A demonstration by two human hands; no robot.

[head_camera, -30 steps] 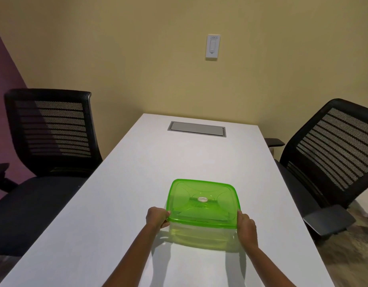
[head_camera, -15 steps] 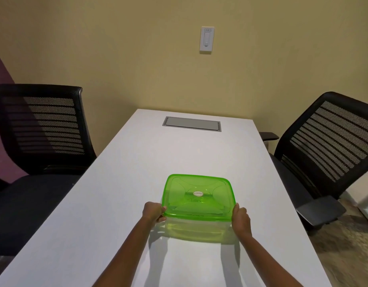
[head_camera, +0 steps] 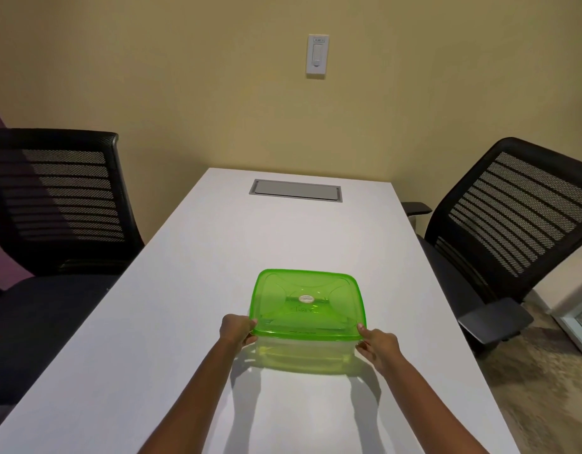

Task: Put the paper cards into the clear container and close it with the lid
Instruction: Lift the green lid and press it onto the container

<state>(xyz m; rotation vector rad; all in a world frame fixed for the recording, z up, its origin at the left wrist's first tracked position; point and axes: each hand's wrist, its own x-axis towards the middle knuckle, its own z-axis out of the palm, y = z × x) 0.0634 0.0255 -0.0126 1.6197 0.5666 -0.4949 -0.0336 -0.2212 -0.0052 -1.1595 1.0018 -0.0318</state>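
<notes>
Matte yellow wall at the far end, a white rectangular switch plate (head_camera: 317, 54) mounted high on it. Long white table (head_camera: 191, 306), smooth and faintly grained, runs away from the viewer; a grey metal rectangular hatch (head_camera: 296, 191) is set flush near its far end. Black office chairs with striped mesh backs flank the table: left chair (head_camera: 53, 204), right chair (head_camera: 512, 224) with a flat padded armrest. Clear container (head_camera: 302, 350), rounded-square, thin transparent plastic, stands on the table's near half, about on its centre line, well short of the hatch. Translucent bright green lid (head_camera: 307, 304) sits on top of it, glossy, with moulded curved ribs and a small oval label at its centre; green tint falls through the walls onto the table. Cards not discernible through the plastic. Left hand (head_camera: 237, 330) curls around the lid's near left corner, fingers over the rim, thumb beneath. Right hand (head_camera: 378, 350) grips the near right corner likewise, fingertips pinching the lid's edge. Bare forearms reach in from the table's near end.
</notes>
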